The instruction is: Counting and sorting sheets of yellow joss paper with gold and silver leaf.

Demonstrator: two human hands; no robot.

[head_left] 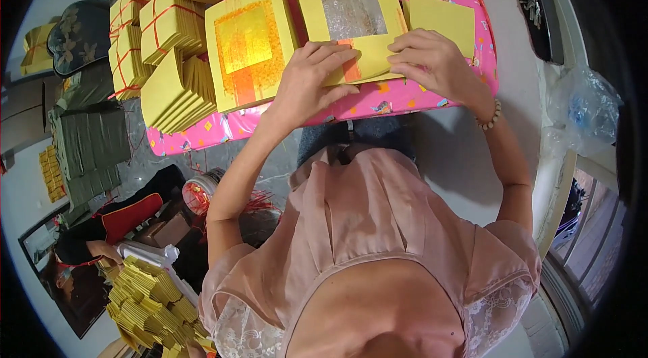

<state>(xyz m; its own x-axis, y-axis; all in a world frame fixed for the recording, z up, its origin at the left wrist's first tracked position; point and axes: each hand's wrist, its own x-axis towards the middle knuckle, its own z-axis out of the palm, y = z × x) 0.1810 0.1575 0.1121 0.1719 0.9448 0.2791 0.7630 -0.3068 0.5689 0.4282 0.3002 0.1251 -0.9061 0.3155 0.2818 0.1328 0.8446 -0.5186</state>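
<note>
A stack of yellow paper sheets [307,4] with a silver foil square [351,10] on top lies in front of me. My left hand [314,74] rests on its near left corner, fingers stretched over the paper beside an orange strip, thumb apart at the front edge. At the near right corner, the bent fingers of my right hand [432,61] pinch the curved edge of the top yellow sheet. A beaded bracelet circles that wrist. Left of these lies another yellow stack [287,34] whose top sheet carries gold foil on orange.
Red-tied yellow paper bundles [172,24] and a fanned stack [179,95] crowd the left of the pink-covered table [378,103]. Loose sheets [442,17] lie right. Lower left, another person's hand [104,250] is near piled folded papers [145,297]. A black pouch [536,14] lies far right.
</note>
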